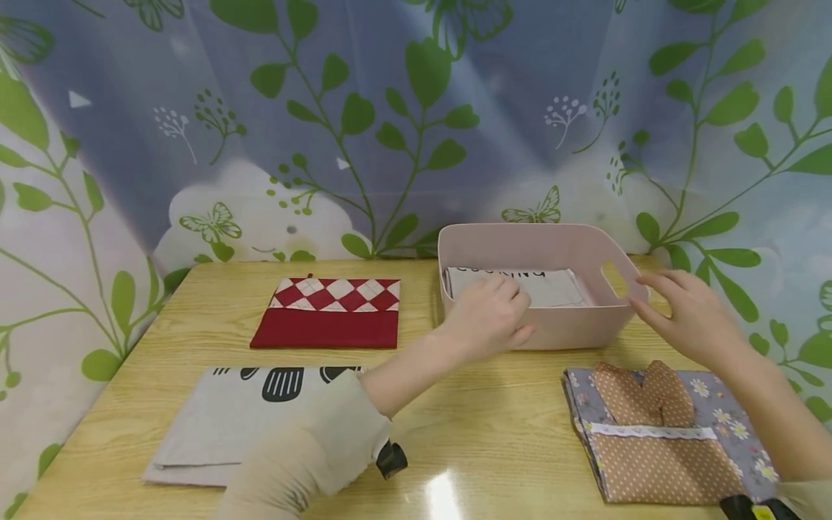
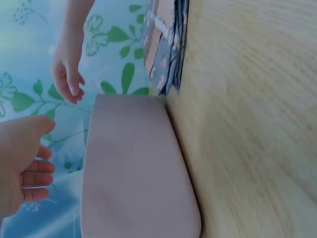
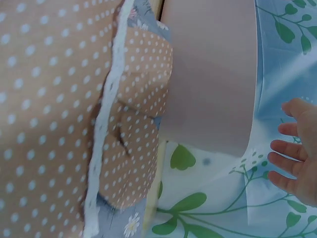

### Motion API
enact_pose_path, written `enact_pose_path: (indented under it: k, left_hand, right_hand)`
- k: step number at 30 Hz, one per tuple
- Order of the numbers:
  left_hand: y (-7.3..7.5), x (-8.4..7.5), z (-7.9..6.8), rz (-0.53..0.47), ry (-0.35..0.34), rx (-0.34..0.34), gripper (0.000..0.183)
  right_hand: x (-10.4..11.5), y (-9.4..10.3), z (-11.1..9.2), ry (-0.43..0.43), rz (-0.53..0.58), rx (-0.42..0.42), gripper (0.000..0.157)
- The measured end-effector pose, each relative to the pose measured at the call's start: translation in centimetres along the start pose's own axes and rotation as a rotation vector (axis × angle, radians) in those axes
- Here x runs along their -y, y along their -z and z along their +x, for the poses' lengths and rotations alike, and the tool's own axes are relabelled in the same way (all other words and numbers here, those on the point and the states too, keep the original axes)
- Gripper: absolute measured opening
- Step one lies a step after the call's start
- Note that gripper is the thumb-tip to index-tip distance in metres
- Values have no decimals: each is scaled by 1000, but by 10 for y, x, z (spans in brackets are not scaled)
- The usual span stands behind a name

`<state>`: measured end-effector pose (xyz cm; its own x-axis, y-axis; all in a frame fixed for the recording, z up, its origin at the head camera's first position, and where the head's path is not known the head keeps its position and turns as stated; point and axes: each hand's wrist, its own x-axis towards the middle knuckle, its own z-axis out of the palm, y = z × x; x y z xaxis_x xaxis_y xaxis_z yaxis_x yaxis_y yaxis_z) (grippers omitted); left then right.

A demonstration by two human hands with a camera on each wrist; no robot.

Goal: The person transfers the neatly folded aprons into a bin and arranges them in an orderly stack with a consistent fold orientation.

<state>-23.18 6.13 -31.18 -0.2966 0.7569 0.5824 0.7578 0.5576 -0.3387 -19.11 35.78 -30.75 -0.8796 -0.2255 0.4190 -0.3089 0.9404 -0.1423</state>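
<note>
A pink plastic basket (image 1: 572, 326) stands toward the back right of the table, with a folded white cloth with dark lettering (image 1: 555, 287) inside it. My left hand (image 1: 490, 312) hovers over the basket's front rim, overlapping the cloth in the head view. In the left wrist view that hand (image 2: 22, 166) has loosely bent fingers and holds nothing. At the basket's right end, beside the handle opening, is my right hand (image 1: 695, 314). The right wrist view shows this hand (image 3: 299, 153) with fingers apart and nothing between them, above the basket's side (image 3: 210, 79).
On the right lies a folded grey floral cloth with a brown dotted pocket and bow (image 1: 663, 462). A red cloth with a checkered band (image 1: 328, 326) lies at the back left. Nearer, a folded grey cloth with utensil prints (image 1: 214, 426) is partly under my left sleeve. A leafy curtain (image 1: 390, 144) hangs behind.
</note>
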Motion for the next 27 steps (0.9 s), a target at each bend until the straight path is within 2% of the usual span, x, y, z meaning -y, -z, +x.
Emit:
enact_pose_path:
  k: [9, 16, 20, 27]
  left_hand:
    - [-6, -21, 2, 75, -59, 93, 30]
    - [-7, -37, 3, 47, -78, 154, 32]
    - [-12, -47, 4, 25, -83, 176, 32]
    - [-19, -63, 5, -9, -86, 265, 30]
  right_hand:
    - [-13, 3, -17, -68, -27, 37, 39]
    - [-24, 1, -25, -111, -36, 50, 41]
    - [-29, 1, -29, -153, -72, 87, 46]
    - [-40, -1, -38, -198, -86, 150, 52]
